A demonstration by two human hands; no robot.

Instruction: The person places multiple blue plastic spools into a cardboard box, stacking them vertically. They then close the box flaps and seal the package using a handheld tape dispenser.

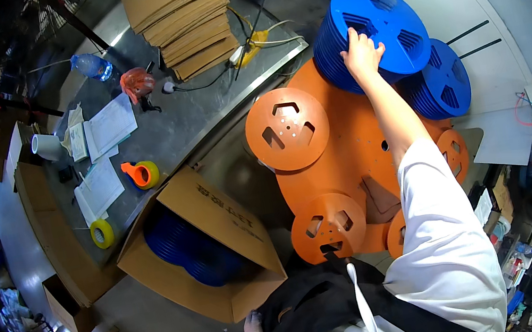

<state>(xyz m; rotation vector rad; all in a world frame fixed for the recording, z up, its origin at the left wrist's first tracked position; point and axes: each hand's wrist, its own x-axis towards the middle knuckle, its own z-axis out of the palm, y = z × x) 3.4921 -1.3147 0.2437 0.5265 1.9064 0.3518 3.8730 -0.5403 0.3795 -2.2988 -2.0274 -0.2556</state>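
The right hand point(361, 51) reaches up toward one o'clock and lies on the rim and face of a stack of blue reels point(376, 31), fingers curled over the top reel's edge by one of its cut-outs, so it grips that reel. A second stack of blue reels point(441, 79) leans just beside it at three o'clock of the first, and the two stacks touch. Both sit at the far edge of a pile of orange reels point(341, 153), which fills the centre under the forearm; a smaller orange reel point(286, 127) lies on its ten o'clock side and another small orange reel point(327, 224) on its six o'clock side. The left hand point(253, 326), in a pale glove, hangs low at seven o'clock, near the corner of an open cardboard box point(215, 217); whether its fingers are closed or apart cannot be told. The box holds more blue reels point(184, 246). At ten o'clock the grey table point(168, 129) carries papers point(106, 128), an orange tape dispenser point(141, 175), a yellow tape roll point(102, 233) and a stack of flat cardboard point(181, 18).
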